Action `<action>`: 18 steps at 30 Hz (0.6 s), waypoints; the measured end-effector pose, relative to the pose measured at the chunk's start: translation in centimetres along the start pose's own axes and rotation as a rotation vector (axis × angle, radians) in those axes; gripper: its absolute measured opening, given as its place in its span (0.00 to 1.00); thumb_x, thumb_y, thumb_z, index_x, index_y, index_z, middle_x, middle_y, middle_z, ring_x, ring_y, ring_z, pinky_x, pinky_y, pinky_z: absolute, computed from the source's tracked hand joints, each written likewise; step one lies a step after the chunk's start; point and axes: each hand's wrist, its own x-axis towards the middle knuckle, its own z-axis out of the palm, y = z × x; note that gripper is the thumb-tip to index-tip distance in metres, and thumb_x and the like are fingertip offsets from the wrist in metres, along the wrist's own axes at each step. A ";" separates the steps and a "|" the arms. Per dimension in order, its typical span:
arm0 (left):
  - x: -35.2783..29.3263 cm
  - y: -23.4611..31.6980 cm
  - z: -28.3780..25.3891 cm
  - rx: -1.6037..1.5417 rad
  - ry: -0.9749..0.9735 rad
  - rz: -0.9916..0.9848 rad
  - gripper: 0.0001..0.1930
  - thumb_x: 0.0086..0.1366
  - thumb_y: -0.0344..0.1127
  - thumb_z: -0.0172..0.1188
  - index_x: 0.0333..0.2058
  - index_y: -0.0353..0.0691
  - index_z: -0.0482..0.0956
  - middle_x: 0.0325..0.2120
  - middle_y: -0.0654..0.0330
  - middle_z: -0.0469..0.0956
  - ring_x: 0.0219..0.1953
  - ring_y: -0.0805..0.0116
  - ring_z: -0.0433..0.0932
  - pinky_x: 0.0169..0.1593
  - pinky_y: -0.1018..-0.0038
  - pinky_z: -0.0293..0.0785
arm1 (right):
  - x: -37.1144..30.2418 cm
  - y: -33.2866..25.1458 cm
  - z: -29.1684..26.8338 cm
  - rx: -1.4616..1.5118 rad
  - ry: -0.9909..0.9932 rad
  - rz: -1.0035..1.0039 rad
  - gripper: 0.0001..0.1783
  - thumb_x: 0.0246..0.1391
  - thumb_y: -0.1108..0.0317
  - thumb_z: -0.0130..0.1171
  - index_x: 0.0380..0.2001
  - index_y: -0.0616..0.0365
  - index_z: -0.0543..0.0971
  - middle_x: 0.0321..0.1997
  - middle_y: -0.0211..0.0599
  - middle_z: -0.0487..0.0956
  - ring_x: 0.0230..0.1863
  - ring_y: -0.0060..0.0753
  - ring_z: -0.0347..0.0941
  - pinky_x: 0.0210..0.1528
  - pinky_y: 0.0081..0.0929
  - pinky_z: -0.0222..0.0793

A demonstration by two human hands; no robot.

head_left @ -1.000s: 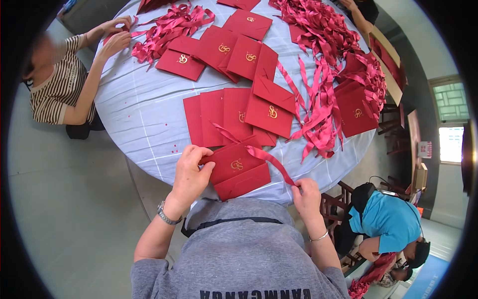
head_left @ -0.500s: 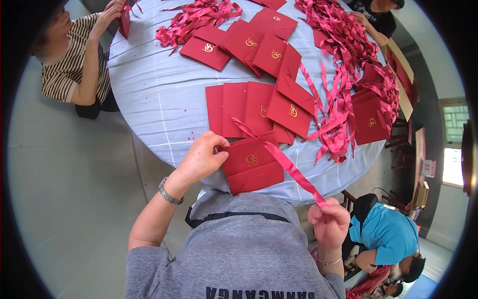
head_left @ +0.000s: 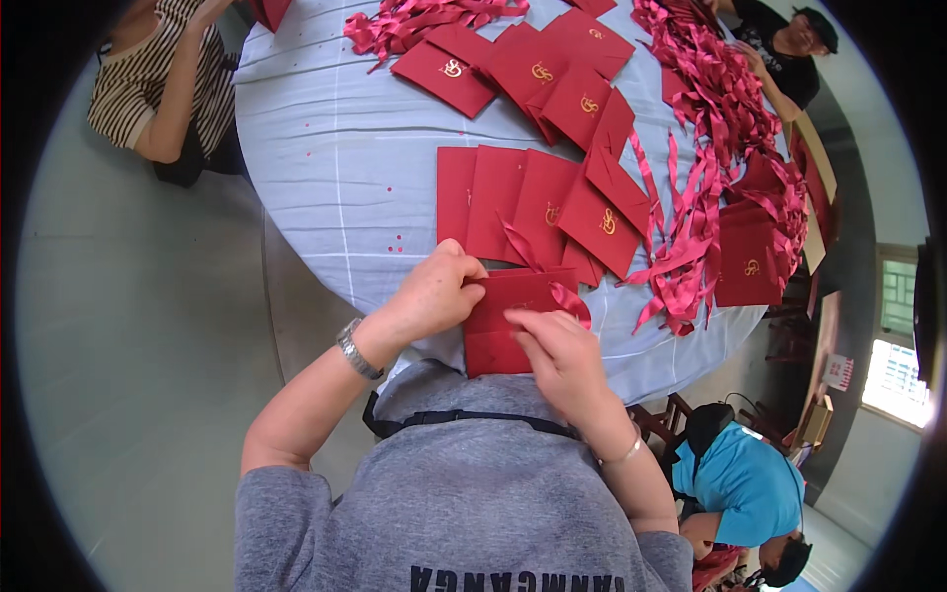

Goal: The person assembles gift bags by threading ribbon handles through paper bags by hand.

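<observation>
A flat, folded red paper bag [head_left: 498, 340] lies at the table's near edge, close to my body. My left hand [head_left: 439, 288] pinches its upper left corner between thumb and fingers. Over the bag's right half reaches my right hand [head_left: 567, 365], index finger and thumb apart, fingertips at the bag's front. The bag's gold emblem is mostly hidden. A dark pink ribbon [head_left: 572, 301] comes through the bag's top and curls just beyond my right fingers, with one end [head_left: 520, 247] sticking up behind. Just past it, several red bags [head_left: 488, 202] lie overlapped in a row.
On the round table's pale blue cloth [head_left: 296, 128] lie more red bags [head_left: 538, 74] and a long heap of pink ribbons [head_left: 705, 99]. Co-workers are at the far left [head_left: 148, 109] and far right [head_left: 779, 59]. Someone in a blue shirt [head_left: 740, 479] bends at the lower right.
My right hand has moved from the lower right, where it held the ribbon stretched out, up to the bag's front. The ribbon is now slack and curled. The view has shifted slightly.
</observation>
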 end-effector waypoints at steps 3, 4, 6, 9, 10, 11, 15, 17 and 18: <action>0.7 -0.5 0.0 -0.160 -0.053 -0.092 0.08 0.57 0.28 0.61 0.35 0.33 0.79 0.33 0.56 0.73 0.36 0.63 0.73 0.42 0.70 0.71 | -0.4 1.0 3.5 0.234 -0.089 0.636 0.06 0.52 0.76 0.60 0.35 0.64 0.78 0.26 0.38 0.80 0.28 0.26 0.77 0.34 0.22 0.72; 0.8 -0.2 -0.1 -0.256 -0.096 -0.198 0.07 0.58 0.28 0.60 0.35 0.33 0.79 0.34 0.58 0.73 0.36 0.66 0.73 0.42 0.70 0.71 | -0.6 1.7 4.1 0.234 -0.096 0.637 0.06 0.52 0.76 0.60 0.35 0.64 0.78 0.26 0.38 0.80 0.28 0.26 0.77 0.34 0.22 0.72; 0.9 0.6 -0.7 -0.356 -0.140 -0.313 0.06 0.60 0.28 0.58 0.35 0.33 0.79 0.35 0.59 0.73 0.36 0.68 0.73 0.41 0.70 0.72 | -0.6 2.2 5.0 0.237 -0.049 0.575 0.07 0.53 0.75 0.62 0.35 0.65 0.78 0.27 0.36 0.81 0.28 0.20 0.76 0.32 0.20 0.72; 0.9 1.5 -1.2 -0.434 -0.170 -0.458 0.06 0.62 0.29 0.56 0.36 0.33 0.78 0.36 0.62 0.73 0.36 0.73 0.73 0.38 0.72 0.73 | -0.4 2.4 5.3 0.258 -0.018 0.548 0.07 0.53 0.74 0.62 0.34 0.65 0.79 0.26 0.34 0.81 0.28 0.18 0.75 0.32 0.18 0.72; 0.8 1.5 -1.1 -0.475 -0.165 -0.495 0.06 0.62 0.28 0.55 0.36 0.34 0.78 0.35 0.62 0.73 0.35 0.73 0.73 0.36 0.73 0.73 | -0.4 2.5 5.5 0.259 -0.025 0.552 0.07 0.53 0.74 0.62 0.34 0.65 0.79 0.26 0.34 0.81 0.28 0.18 0.75 0.32 0.18 0.72; 0.8 1.6 -1.1 -0.516 -0.158 -0.529 0.06 0.63 0.28 0.54 0.36 0.34 0.78 0.35 0.62 0.74 0.34 0.74 0.73 0.35 0.74 0.72 | -0.2 2.5 5.7 0.289 -0.008 0.594 0.06 0.52 0.71 0.63 0.32 0.62 0.80 0.25 0.36 0.81 0.26 0.23 0.77 0.30 0.22 0.72; 0.7 0.4 -0.3 -0.368 -0.117 -0.363 0.06 0.63 0.28 0.54 0.36 0.34 0.78 0.33 0.62 0.74 0.33 0.74 0.73 0.34 0.76 0.71 | -0.1 3.2 6.3 0.319 0.033 0.648 0.07 0.50 0.67 0.64 0.30 0.59 0.82 0.25 0.38 0.82 0.26 0.27 0.79 0.29 0.25 0.73; 0.6 0.8 -0.6 -0.323 -0.114 -0.325 0.07 0.62 0.27 0.54 0.37 0.33 0.78 0.32 0.61 0.74 0.33 0.75 0.73 0.34 0.75 0.71 | 0.2 3.3 6.4 0.324 0.018 0.679 0.08 0.50 0.66 0.65 0.30 0.60 0.82 0.25 0.38 0.82 0.26 0.28 0.80 0.30 0.25 0.73; 0.5 0.5 -0.5 -0.325 -0.115 -0.326 0.07 0.62 0.27 0.54 0.37 0.33 0.78 0.32 0.61 0.74 0.33 0.75 0.73 0.34 0.75 0.71 | 0.3 3.4 6.4 0.328 0.004 0.706 0.09 0.50 0.65 0.65 0.30 0.60 0.82 0.25 0.39 0.83 0.27 0.28 0.80 0.30 0.24 0.73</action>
